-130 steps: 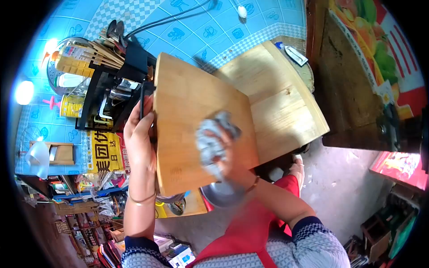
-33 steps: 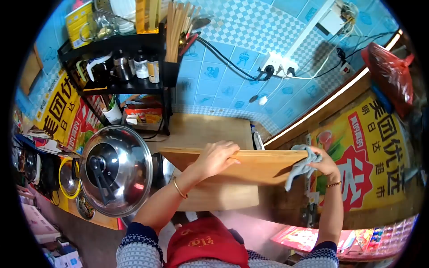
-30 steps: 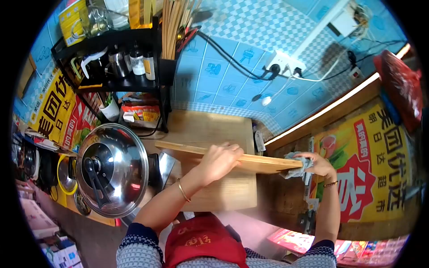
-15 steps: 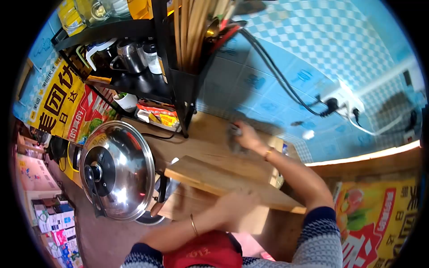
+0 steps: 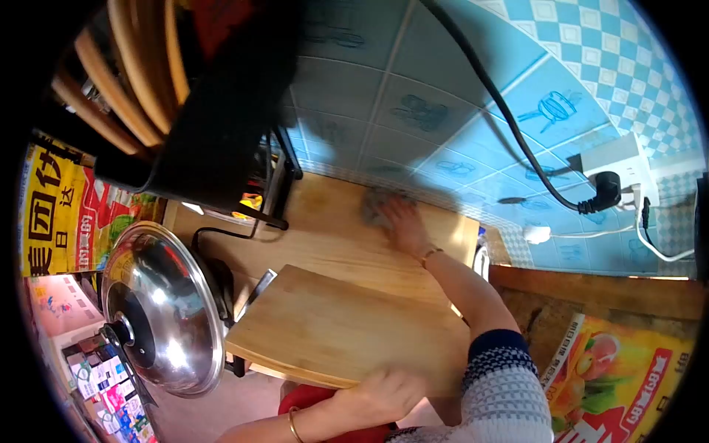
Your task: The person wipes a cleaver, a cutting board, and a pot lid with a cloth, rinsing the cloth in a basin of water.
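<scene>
My left hand (image 5: pixel 385 397), a little blurred, is closed at the near edge of a thick wooden cutting board (image 5: pixel 332 319). The board sits at an angle over the wooden counter (image 5: pixel 325 214), and its front edge shows. Farther back, near the tiled wall, my right hand (image 5: pixel 405 224) presses down on a grey cloth (image 5: pixel 377 207). The fingers bend over the cloth, and part of it is hidden beneath them.
A pan with a shiny lid (image 5: pixel 166 310) stands at the left. A black rack (image 5: pixel 221 96) holding wooden utensils (image 5: pixel 140 66) rises above the counter. A black plug (image 5: pixel 607 193) and its cable hang along the blue tiled wall (image 5: pixel 428 111).
The view has moved closer to the counter and wall. The board now shows more of its flat top. My right hand remains on the cloth near the wall, my left at the board.
</scene>
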The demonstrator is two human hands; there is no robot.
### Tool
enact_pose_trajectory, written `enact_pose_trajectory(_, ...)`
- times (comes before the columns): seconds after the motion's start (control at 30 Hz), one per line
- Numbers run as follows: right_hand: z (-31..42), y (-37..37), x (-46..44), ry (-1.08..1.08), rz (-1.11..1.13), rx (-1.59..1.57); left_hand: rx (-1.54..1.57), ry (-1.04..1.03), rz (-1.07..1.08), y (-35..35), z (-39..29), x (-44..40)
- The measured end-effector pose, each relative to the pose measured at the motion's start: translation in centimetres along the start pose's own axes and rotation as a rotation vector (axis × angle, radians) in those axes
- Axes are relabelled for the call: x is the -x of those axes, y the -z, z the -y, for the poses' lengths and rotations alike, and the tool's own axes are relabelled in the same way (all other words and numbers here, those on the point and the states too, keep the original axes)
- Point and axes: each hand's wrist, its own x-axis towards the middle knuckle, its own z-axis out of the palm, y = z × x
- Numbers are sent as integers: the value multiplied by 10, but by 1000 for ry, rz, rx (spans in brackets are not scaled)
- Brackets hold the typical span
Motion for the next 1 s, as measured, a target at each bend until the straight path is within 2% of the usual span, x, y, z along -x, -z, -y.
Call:
enact_pose_trajectory(0.03,-8,23,27,-92,44,-72,9,-11,-1,3,1,-3)
enact_pose_trajectory(0.1,-49,11,76,-116,-123,54,-85,-5,-47,6,5,-6)
enact_pose_trajectory(0.17,-83,-2,118,-315,-208,30,-85,7,-47,3,2,-7)
enact_pose_trajectory(0.2,-91,11,126,-311,-219,42,-85,23,-40,4,1,-6)
enact_pose_trajectory(0.27,-92,35,127,-666,-8,-202,-44,30,-41,4,-2,-3)
enact_pose_trajectory(0.3,-76,58,114,-660,-25,-196,8,39,-32,2,-1,-2)
enact_pose_trajectory(0.37,-8,148,67,-12,-79,-115,-4,54,-90,-4,-3,-1)
enact_pose_trajectory(0.43,40,222,18,384,-326,257,-13,76,-122,-6,-7,4)
enact_pose_trajectory(0.5,81,281,-43,368,-472,502,46,76,-80,-9,-6,5)
enact_pose_trajectory(0.57,82,275,-96,294,-609,680,16,75,-90,-9,-8,5)
enact_pose_trajectory(0.63,83,228,-119,318,-600,611,-2,54,-88,-5,-4,3)
enact_pose_trajectory(0.7,66,167,-126,376,-405,460,1,19,-120,5,0,0)
enact_pose_trajectory(0.73,51,137,-119,393,-237,382,-15,-3,-57,6,2,1)
enact_pose_trajectory(0.77,32,102,-102,386,-190,480,-17,-57,-75,7,4,-3)
enact_pose_trajectory(0.8,23,98,-86,373,-138,571,-39,-49,-90,10,5,-6)
enact_pose_trajectory(0.83,3,102,-76,339,-145,593,-63,-27,-98,10,5,-8)
enact_pose_trajectory(0.87,0,130,-63,247,-67,480,-40,-6,-16,10,1,-8)
enact_pose_trajectory(0.93,0,189,-28,85,96,224,-9,-16,-40,7,3,-10)
enact_pose_trajectory(1.0,-23,213,10,175,-2,295,118,24,-27,-2,9,-12)
